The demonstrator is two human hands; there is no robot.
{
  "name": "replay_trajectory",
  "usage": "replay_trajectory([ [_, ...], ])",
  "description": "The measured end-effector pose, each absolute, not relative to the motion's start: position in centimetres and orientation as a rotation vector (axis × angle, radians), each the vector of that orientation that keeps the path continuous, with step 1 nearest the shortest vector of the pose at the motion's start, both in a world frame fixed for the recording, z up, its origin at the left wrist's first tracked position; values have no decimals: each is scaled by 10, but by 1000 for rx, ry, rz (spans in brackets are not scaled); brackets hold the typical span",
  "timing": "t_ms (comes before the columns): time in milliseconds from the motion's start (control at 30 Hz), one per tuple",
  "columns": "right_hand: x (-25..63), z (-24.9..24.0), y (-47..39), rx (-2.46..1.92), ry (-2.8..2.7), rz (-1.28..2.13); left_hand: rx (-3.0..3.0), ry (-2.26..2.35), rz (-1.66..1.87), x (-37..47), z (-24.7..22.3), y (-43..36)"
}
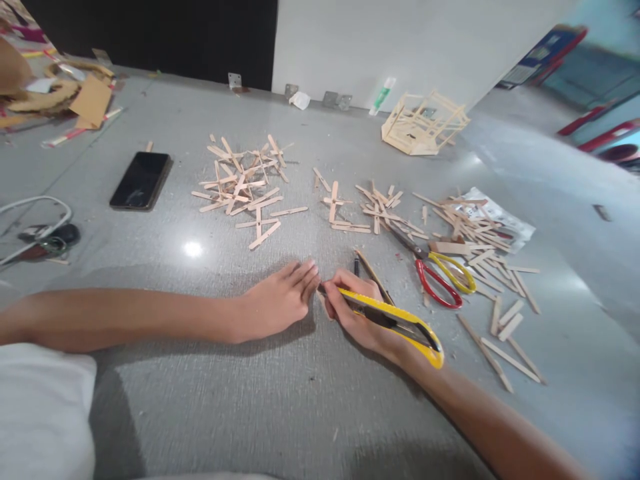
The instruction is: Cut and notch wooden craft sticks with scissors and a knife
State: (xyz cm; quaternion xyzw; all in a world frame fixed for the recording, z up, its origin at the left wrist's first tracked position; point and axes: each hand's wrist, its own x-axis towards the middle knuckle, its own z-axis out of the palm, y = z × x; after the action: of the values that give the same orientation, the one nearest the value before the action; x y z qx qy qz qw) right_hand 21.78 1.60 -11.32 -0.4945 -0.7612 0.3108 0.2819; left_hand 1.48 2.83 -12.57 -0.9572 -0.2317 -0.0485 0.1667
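My right hand (353,307) is wrapped around a yellow box cutter (400,320), its front end pointing at the fingertips of my other hand. My left hand (283,297) presses down on the table with its fingers together. Whatever lies beneath those fingers is hidden; a sliver of pale wood shows between the two hands. Just beyond my right hand lie a thin wooden stick (370,270) and a black pen-like item (357,265). Scissors with one red and one yellow handle (445,277) rest to the right, blades towards a pile of wooden craft sticks (385,212).
More craft sticks (240,187) are heaped ahead and at right (480,233), partly over a plastic bag (520,223). A stick-built frame (423,127) stands at the back. A phone (141,181), a white cable (50,200) and cardboard scraps (93,101) occupy the left.
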Motion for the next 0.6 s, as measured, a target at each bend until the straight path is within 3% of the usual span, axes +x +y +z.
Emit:
replay_trajectory([
  [600, 222, -119, 14, -1196, -2203, 759, -2691, -659, -93, 18, -126, 28],
])
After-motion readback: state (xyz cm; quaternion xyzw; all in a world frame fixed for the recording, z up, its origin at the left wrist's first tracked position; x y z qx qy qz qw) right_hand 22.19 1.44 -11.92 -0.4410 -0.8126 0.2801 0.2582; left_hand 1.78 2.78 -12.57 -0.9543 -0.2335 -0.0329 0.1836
